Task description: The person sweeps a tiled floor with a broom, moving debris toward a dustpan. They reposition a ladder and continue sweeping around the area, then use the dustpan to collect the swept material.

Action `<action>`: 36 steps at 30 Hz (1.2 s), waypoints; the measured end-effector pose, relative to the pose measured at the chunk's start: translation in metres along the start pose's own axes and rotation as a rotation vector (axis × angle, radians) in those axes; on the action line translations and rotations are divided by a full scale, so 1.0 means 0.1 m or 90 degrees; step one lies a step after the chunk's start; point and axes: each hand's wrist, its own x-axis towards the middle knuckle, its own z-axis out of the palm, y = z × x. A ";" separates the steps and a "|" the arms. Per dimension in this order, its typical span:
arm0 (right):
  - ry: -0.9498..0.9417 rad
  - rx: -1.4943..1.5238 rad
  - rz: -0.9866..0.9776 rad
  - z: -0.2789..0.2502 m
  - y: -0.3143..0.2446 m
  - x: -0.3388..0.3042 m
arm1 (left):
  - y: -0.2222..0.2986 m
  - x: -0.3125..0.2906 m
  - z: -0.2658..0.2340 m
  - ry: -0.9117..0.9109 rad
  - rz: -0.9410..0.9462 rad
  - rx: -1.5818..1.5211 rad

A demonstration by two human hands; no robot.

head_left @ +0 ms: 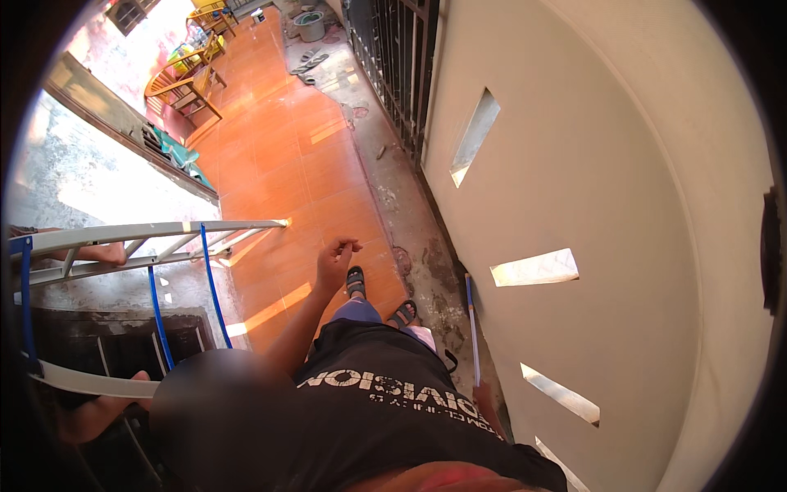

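Observation:
My left hand point(336, 259) is held out in front of my dark shirt, fingers loosely bent, with a small gap at the thumb and nothing seen between them. Low on my right side, my right hand point(484, 397) closes round the lower end of a thin whitish pole point(474, 336) with blue on it. The pole runs forward beside the wall; part of that hand is hidden by my shirt. To my left is a white ladder point(164, 232) with blue crosspieces. Another person's hand point(131, 390) touches its nearer rail, and a bare limb point(102, 254) lies against the farther one.
Orange floor tiles point(279, 172) lead ahead beside a rough concrete strip point(377, 164). A beige wall point(623, 205) with slanted openings and a dark metal gate point(393, 74) line the right. Wooden chairs point(193, 86) stand far left; slippers point(310, 61) and a bucket point(310, 29) lie farther ahead.

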 end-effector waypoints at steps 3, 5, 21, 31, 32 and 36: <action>0.071 -0.019 -0.188 0.10 0.21 -0.54 | -0.20 -0.06 0.07 0.003 -0.024 -0.050; 0.057 -0.005 -0.167 0.13 0.26 -0.71 | -0.30 -0.13 0.13 0.000 -0.054 -0.078; -0.177 0.234 -0.323 0.16 -0.41 0.34 | -0.24 -0.01 0.34 -0.064 -0.074 -0.047; -0.591 1.143 0.337 0.02 -2.35 1.12 | -0.15 -0.12 -0.10 -0.022 -0.028 -0.025; -0.570 1.145 0.302 -0.01 -2.43 0.98 | -0.14 -0.11 -0.13 -0.018 -0.025 -0.025; -0.477 0.983 0.192 -0.26 -2.40 0.35 | -0.17 -0.03 -0.24 0.007 -0.018 -0.016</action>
